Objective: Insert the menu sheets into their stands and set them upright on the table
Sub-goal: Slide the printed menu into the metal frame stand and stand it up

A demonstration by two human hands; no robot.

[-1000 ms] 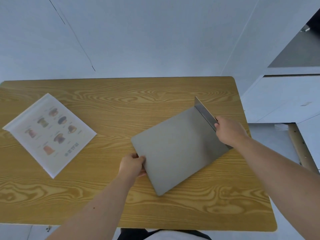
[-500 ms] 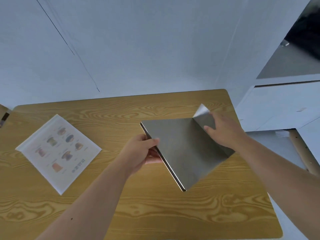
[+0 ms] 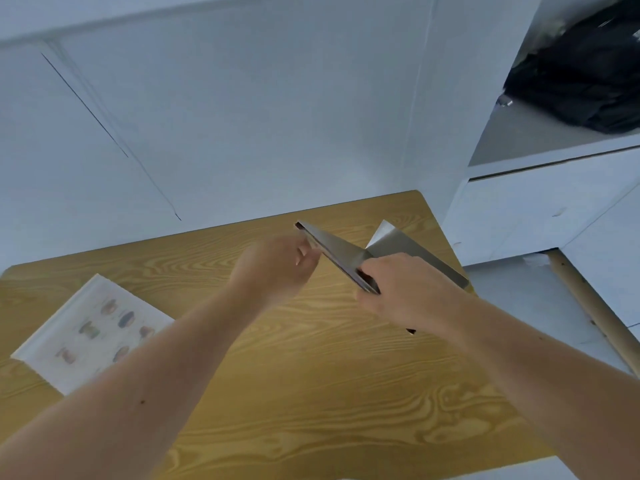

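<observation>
We held the grey stand (image 3: 341, 249) tilted, edge-on, above the counter (image 3: 311, 375). Our right hand (image 3: 405, 292) clamped its near end; our left hand (image 3: 277, 268), loosely curled, pinched its far edge. The menu sheet (image 3: 93, 332) lay flat well leftward, nearer our left hand.

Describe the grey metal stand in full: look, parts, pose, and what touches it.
The metal stand is a thin, flat panel of matte grey, with a shorter flap folded off at an angle along one end. It is held in the air above the wooden table, tilted nearly edge-on to the camera, so its narrow dark edge shows. The right hand grips its lower end; the left hand is at its upper edge, contact blurred. No sheet is visibly inside it.
</observation>
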